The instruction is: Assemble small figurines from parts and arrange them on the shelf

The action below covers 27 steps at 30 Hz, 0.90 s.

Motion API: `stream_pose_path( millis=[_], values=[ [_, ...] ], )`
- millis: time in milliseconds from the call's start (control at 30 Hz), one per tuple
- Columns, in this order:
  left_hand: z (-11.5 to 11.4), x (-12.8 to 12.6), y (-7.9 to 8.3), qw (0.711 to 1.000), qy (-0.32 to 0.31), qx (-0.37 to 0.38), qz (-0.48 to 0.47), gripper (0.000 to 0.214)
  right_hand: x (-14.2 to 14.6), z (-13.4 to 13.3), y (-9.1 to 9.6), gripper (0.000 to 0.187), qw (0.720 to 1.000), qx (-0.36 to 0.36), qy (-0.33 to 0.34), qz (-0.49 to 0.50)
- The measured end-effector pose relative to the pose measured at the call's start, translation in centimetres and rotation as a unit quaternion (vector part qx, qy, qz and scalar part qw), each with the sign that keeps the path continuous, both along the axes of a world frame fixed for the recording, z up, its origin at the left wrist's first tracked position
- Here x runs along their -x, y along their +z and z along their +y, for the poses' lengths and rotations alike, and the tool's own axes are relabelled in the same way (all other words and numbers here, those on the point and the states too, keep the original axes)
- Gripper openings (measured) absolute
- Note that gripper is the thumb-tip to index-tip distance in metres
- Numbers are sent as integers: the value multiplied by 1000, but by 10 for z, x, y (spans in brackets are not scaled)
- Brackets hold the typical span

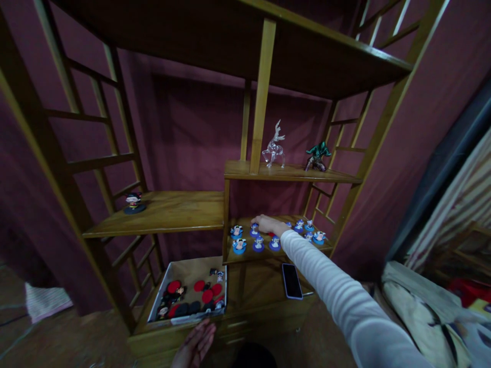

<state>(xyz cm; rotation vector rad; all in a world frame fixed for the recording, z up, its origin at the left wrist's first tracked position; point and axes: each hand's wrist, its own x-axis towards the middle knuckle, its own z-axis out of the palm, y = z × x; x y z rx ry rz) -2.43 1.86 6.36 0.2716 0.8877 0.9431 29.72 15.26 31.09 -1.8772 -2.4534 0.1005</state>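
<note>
Right hand (266,224): centre; at a small round-based purple-and-white figurine (254,231), perhaps steadying it; I can't tell whether gripping;
Left hand (196,341): lower centre; relaxed, empty

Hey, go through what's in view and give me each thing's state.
Left hand: open, palm showing
Right hand: at a purple-based figurine, grip unclear
Box: open-topped, holding red discs among other things
Phone: lying flat, screen dark
Clear deer: standing
Green-topped figure: standing
Dark-based figurine: upright
</note>
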Motion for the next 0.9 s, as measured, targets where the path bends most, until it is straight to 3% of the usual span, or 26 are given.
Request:
stream_pose_path(
  millis=[233, 433, 600, 700, 767, 833, 900],
  values=[
    [-2, 2, -4, 999, -13, -36, -9, 49, 0, 2, 1, 33, 1000, 6, 0, -8],
    [-2, 3, -19, 996, -1, -87, 1, 47, 5, 3, 1, 35, 1000, 24, -9, -11],
    [-2, 7, -25, 993, -9, -118, 3, 41, -3, -2, 23, 42, 997, 3, 2, 80],
    [-1, 11, -21, 995, -13, -98, 3, 44, -13, -27, 44, 36, 983, -71, -1, 172],
    [-1, 15, -16, 997, -5, -78, -2, 45, -14, -60, 48, 32, 952, -119, 0, 282],
    [-1, 19, -11, 998, 9, -64, -3, 46, -6, -102, 35, 33, 909, -139, 13, 392],
    [-2, 23, -5, 998, 13, -59, 1, 44, 11, -144, 3, 32, 878, -88, 37, 469]
  ],
)
